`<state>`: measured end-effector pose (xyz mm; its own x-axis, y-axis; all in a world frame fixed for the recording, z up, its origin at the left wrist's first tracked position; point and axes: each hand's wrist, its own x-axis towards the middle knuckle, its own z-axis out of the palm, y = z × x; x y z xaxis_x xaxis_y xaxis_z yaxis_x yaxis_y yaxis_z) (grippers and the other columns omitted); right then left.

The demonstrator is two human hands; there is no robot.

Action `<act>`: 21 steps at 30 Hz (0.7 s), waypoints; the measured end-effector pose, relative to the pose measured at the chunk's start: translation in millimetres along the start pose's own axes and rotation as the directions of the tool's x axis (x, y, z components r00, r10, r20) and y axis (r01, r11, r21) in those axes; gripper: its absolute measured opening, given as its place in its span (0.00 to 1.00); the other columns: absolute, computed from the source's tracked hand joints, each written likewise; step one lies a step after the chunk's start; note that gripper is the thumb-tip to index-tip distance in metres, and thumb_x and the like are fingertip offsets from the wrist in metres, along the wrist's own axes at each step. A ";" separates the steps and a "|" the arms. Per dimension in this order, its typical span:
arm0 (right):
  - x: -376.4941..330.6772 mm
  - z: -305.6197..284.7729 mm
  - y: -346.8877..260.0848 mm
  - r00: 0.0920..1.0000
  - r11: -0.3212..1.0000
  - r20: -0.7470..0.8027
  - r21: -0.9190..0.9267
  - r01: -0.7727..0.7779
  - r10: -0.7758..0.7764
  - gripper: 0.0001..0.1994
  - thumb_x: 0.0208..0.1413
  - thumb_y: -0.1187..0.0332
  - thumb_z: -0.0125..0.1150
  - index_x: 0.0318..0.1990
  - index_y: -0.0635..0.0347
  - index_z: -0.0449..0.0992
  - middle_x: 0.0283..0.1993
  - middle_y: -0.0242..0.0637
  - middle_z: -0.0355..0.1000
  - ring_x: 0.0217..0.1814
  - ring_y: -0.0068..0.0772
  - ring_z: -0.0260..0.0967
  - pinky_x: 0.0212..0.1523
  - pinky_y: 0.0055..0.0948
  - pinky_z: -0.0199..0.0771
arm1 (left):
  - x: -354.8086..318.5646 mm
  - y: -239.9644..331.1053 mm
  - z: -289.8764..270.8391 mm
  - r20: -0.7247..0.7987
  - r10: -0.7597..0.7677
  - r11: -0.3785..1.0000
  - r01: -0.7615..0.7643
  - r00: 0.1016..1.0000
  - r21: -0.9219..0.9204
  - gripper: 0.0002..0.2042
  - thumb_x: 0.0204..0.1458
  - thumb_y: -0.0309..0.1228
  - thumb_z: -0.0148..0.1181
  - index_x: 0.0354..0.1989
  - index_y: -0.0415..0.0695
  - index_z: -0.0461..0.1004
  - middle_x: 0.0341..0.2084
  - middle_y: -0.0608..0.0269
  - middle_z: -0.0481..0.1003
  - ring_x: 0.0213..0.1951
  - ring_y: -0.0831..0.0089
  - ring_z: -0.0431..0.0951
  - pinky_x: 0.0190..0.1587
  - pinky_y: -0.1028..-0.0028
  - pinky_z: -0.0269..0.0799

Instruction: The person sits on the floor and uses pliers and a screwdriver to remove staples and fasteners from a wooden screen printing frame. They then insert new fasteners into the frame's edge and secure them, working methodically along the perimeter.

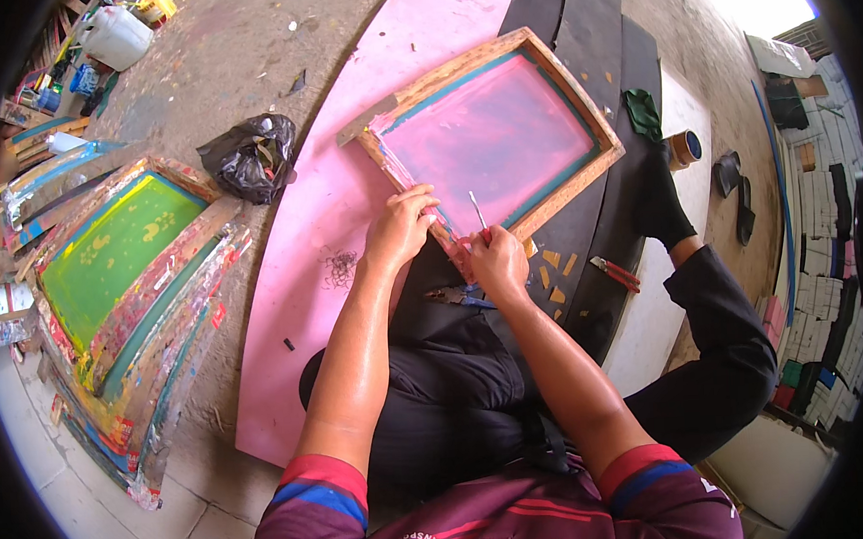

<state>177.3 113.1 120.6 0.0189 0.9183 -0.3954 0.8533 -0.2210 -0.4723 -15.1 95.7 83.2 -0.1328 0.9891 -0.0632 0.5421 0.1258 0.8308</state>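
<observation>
A wooden screen-printing frame [565,201] with a taut pinkish mesh lies tilted in front of me, over a pink sheet [296,372] and black boards [586,60]. My left hand [400,230] is closed on the frame's near left rail, fingers over the wood. In my right hand [499,267], closed at the frame's near corner, is a screwdriver [478,211]. Its red handle is mostly covered by my fingers, and the thin metal shaft points away from me over the mesh. Blue-handled pliers [459,296] lie just below that corner. What the handle end touches is hidden.
Red-handled pliers [617,274] and yellowish scraps [550,258] lie on the black boards at right. Beyond my foot stand a tin [682,150] and a green cloth [642,116]. At left are a black plastic bag [250,159] and stacked paint-stained frames [122,249].
</observation>
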 end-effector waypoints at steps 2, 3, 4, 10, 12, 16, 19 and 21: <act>-1.3 4.5 14.3 0.997 1.000 -0.079 0.003 0.018 -0.018 0.18 0.64 0.54 0.65 0.38 0.63 0.84 0.37 0.54 0.82 0.47 0.62 0.81 0.47 0.55 0.77 | -0.1 0.7 -0.9 -0.003 -0.003 1.000 0.003 1.000 0.007 0.11 0.58 0.23 0.67 0.49 0.41 0.85 0.62 0.54 0.80 0.63 0.52 0.79 0.62 0.58 0.78; -4.0 3.6 18.6 0.997 1.000 -0.075 0.001 0.020 -0.020 0.18 0.63 0.54 0.65 0.38 0.63 0.84 0.36 0.54 0.82 0.47 0.62 0.81 0.47 0.54 0.77 | -0.5 0.7 -1.3 -0.003 -0.005 1.000 0.005 1.000 0.011 0.11 0.58 0.23 0.67 0.49 0.41 0.85 0.62 0.55 0.80 0.63 0.52 0.79 0.62 0.58 0.78; -6.8 1.8 22.2 0.997 1.000 -0.072 -0.001 0.022 -0.022 0.18 0.63 0.54 0.65 0.38 0.63 0.84 0.36 0.54 0.82 0.46 0.62 0.81 0.47 0.54 0.77 | -0.8 0.0 -1.0 -0.002 -0.008 1.000 0.008 1.000 0.010 0.11 0.58 0.23 0.67 0.49 0.41 0.85 0.62 0.55 0.80 0.63 0.52 0.79 0.62 0.58 0.78; -16.7 -19.0 35.7 1.000 1.000 -0.021 0.006 -0.005 0.005 0.17 0.65 0.55 0.64 0.43 0.62 0.84 0.41 0.54 0.83 0.50 0.62 0.81 0.50 0.55 0.77 | -1.8 -0.8 -1.1 -0.007 -0.009 0.999 0.009 1.000 0.037 0.11 0.58 0.23 0.66 0.49 0.42 0.85 0.63 0.56 0.79 0.62 0.52 0.79 0.62 0.59 0.78; -15.9 -25.5 45.5 1.000 1.000 -0.014 -0.007 -0.016 0.016 0.17 0.65 0.55 0.63 0.45 0.62 0.84 0.43 0.55 0.83 0.52 0.63 0.81 0.52 0.55 0.77 | -2.4 2.8 -2.3 -0.012 0.000 0.998 0.001 1.000 0.067 0.11 0.58 0.24 0.66 0.50 0.42 0.85 0.64 0.56 0.79 0.62 0.52 0.79 0.62 0.59 0.78; -15.8 -37.7 61.7 0.998 0.999 -0.041 -0.021 -0.050 0.049 0.17 0.64 0.55 0.64 0.45 0.62 0.84 0.42 0.54 0.83 0.51 0.62 0.81 0.51 0.55 0.77 | -1.9 -3.2 -0.5 0.001 -0.008 0.998 0.008 1.000 0.061 0.12 0.59 0.25 0.65 0.50 0.43 0.85 0.64 0.57 0.79 0.62 0.52 0.79 0.63 0.59 0.78; -13.9 -43.4 77.4 0.996 0.998 -0.062 0.007 -0.058 0.058 0.16 0.64 0.56 0.65 0.41 0.62 0.83 0.38 0.51 0.83 0.45 0.60 0.80 0.47 0.52 0.77 | -3.3 5.2 -3.5 0.003 -0.002 0.994 0.001 1.000 0.108 0.12 0.59 0.25 0.65 0.51 0.43 0.85 0.64 0.56 0.78 0.61 0.52 0.79 0.62 0.58 0.77; -10.6 -42.6 85.1 0.998 0.997 -0.047 0.074 -0.033 0.036 0.16 0.64 0.57 0.67 0.38 0.64 0.82 0.33 0.49 0.82 0.37 0.52 0.81 0.42 0.48 0.77 | -5.1 8.4 -7.7 0.012 0.023 0.985 -0.025 1.000 0.171 0.13 0.59 0.25 0.66 0.52 0.43 0.85 0.65 0.56 0.78 0.59 0.52 0.79 0.62 0.58 0.78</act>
<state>271.9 98.5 118.1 0.0741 0.9241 -0.3749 0.8113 -0.2745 -0.5162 -16.4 91.1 94.7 -0.1100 0.9926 -0.0506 0.6792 0.1122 0.7254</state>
